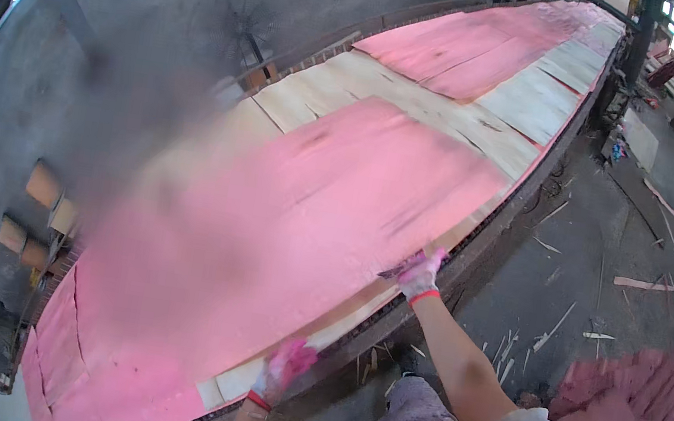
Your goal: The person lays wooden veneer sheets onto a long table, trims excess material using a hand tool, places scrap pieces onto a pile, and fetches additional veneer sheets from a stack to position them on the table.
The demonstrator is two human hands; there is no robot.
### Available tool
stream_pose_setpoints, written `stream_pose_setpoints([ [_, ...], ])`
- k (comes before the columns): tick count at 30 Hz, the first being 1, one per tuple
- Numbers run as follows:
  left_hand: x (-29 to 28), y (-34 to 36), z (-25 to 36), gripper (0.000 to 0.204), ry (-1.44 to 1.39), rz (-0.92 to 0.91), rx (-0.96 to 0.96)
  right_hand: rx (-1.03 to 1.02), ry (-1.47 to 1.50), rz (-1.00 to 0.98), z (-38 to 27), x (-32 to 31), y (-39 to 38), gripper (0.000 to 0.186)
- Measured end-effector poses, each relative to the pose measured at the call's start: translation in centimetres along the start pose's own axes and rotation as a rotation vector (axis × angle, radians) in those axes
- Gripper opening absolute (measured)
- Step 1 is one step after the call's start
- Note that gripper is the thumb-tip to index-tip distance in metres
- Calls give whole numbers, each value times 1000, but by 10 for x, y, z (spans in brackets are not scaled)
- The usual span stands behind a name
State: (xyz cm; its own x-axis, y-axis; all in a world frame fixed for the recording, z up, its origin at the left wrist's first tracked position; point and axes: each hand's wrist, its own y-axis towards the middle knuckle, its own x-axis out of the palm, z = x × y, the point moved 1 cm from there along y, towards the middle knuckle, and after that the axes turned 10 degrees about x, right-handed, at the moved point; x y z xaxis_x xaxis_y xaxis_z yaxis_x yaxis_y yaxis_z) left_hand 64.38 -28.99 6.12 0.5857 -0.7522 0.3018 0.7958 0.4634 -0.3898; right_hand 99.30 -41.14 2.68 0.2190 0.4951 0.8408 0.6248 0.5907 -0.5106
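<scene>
A large pink-coated wood veneer sheet [332, 184] lies over pale veneer sheets [431, 107] on a long, low bed. My left hand [289, 369], in a pink-stained white glove with a red cuff, is closed at the sheet's near edge, fingers partly smeared by motion. Farther along that same edge my right hand [419, 275], gloved alike, has its fingers curled on the veneer. A small dark sliver shows beside its fingers; I cannot make out what it is. A grey blur on the picture hides the sheet's left part.
Another pink sheet [475, 44] covers the far part of the bed. Wood splinters [551, 325] litter the floor at right, near a stack of pink veneer [629, 411]. A fan [250, 36] stands beyond the bed, and wooden blocks [44, 184] sit at the left.
</scene>
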Motion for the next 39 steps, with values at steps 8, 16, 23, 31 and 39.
stream_pose_setpoints([
  [8,-72,28,-27,64,-753,702,-228,130,-380,356,-12,-56,61,31],
  [16,-140,78,-47,40,-358,842,361,210,-202,327,-49,4,83,30],
  [23,-140,83,-72,39,-586,834,354,-250,-770,68,-29,172,56,22],
  [31,4,144,-30,22,-852,970,110,-285,-906,28,-140,212,101,12],
  [39,-41,374,52,40,-137,578,621,38,-581,-34,-237,224,338,19],
])
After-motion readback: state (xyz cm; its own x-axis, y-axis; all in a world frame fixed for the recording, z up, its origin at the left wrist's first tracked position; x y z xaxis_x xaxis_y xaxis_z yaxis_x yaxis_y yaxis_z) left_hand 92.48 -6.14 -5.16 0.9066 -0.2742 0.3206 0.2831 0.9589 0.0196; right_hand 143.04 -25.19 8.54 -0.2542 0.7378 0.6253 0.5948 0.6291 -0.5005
